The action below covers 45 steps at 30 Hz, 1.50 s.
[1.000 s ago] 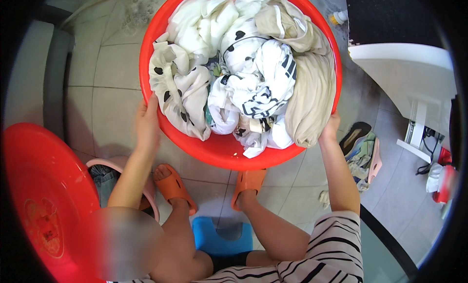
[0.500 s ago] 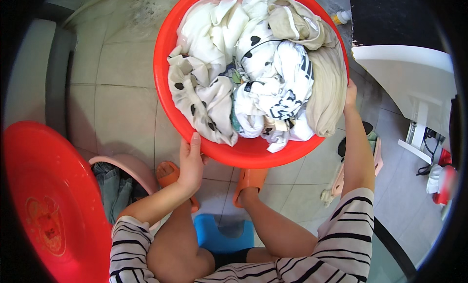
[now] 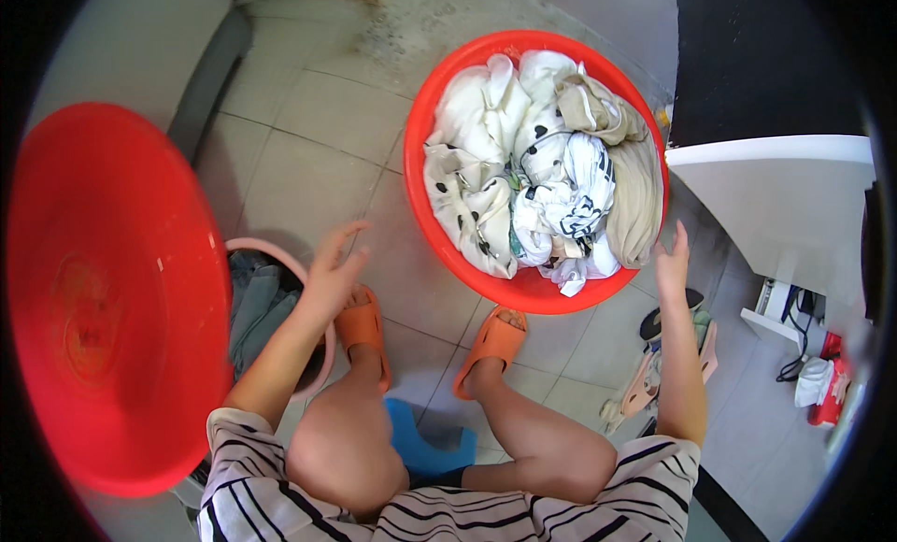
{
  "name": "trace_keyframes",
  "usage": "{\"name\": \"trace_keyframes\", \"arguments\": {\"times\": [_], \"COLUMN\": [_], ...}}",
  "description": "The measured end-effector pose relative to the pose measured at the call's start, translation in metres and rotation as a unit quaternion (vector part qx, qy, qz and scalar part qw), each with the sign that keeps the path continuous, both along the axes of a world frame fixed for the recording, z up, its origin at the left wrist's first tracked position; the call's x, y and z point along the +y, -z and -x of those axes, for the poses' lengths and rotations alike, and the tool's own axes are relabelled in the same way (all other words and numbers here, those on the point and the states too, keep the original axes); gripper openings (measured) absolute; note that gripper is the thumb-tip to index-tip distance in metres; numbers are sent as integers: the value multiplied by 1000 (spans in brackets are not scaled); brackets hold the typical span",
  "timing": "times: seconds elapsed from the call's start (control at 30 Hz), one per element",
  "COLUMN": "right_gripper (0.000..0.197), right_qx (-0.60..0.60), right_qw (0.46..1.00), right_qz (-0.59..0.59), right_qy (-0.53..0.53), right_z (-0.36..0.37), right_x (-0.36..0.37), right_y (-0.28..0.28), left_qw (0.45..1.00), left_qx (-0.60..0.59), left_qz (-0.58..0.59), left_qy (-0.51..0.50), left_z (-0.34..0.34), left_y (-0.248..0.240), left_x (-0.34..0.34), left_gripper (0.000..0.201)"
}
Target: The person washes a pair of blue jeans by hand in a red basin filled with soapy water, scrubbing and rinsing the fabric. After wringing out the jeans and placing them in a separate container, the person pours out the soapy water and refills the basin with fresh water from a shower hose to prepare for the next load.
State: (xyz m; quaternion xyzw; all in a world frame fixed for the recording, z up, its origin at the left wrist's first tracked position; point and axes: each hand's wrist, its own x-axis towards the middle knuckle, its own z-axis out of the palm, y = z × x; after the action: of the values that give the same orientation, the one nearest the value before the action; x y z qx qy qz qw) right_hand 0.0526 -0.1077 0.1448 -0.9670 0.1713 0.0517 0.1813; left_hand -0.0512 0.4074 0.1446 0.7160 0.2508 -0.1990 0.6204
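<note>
A round red basin (image 3: 551,297) full of laundry stands on the tiled floor ahead of my feet. Inside lie a bunched white cloth (image 3: 472,112), a white cloth with black spots (image 3: 475,215), a black-and-white patterned cloth (image 3: 570,201) and beige cloth (image 3: 633,196). My left hand (image 3: 334,273) is in the air left of the basin, fingers apart, holding nothing. My right hand (image 3: 671,262) is just off the basin's right side, also empty, its fingers spread.
At the left is a large red basin (image 3: 140,308) with nothing in it. Partly behind it sits a pink tub (image 3: 313,341) holding dark grey clothes (image 3: 262,304). A blue stool (image 3: 425,439) is beneath me. Sandals (image 3: 645,378) lie at right, near a white cabinet (image 3: 766,196).
Both hands have let go of the laundry basin, which now sits lower and farther off on the floor. My view has shifted, and the empty basin shows more fully.
</note>
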Motion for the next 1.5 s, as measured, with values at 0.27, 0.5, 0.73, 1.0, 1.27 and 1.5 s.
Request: {"name": "trace_keyframes", "arguments": {"times": [0.27, 0.5, 0.73, 1.0, 1.27, 1.5], "right_gripper": [45, 42, 39, 41, 49, 61], "right_qx": [109, 238, 340, 394, 359, 426], "right_qw": [826, 666, 655, 713, 757, 663], "right_qz": [-488, -608, -558, -509, -542, -577], "right_qy": [-261, -360, -379, -277, -57, 215], "right_z": [-3, 106, 201, 201, 119, 38], "right_x": [316, 540, 599, 565, 507, 445], "right_y": [-127, -193, -196, -196, -179, -71], "left_qw": [938, 681, 737, 802, 758, 723], "left_qx": [-212, -277, -253, -388, -507, -513], "left_qz": [-273, -672, -565, -309, -142, 11], "left_qy": [-37, -90, -272, -332, -384, -463], "left_z": [58, 198, 251, 196, 98, 5], "left_y": [-157, -274, -288, -278, -274, -181], "left_x": [72, 128, 179, 183, 157, 140], "left_gripper": [26, 31, 55, 11, 10, 15]}}
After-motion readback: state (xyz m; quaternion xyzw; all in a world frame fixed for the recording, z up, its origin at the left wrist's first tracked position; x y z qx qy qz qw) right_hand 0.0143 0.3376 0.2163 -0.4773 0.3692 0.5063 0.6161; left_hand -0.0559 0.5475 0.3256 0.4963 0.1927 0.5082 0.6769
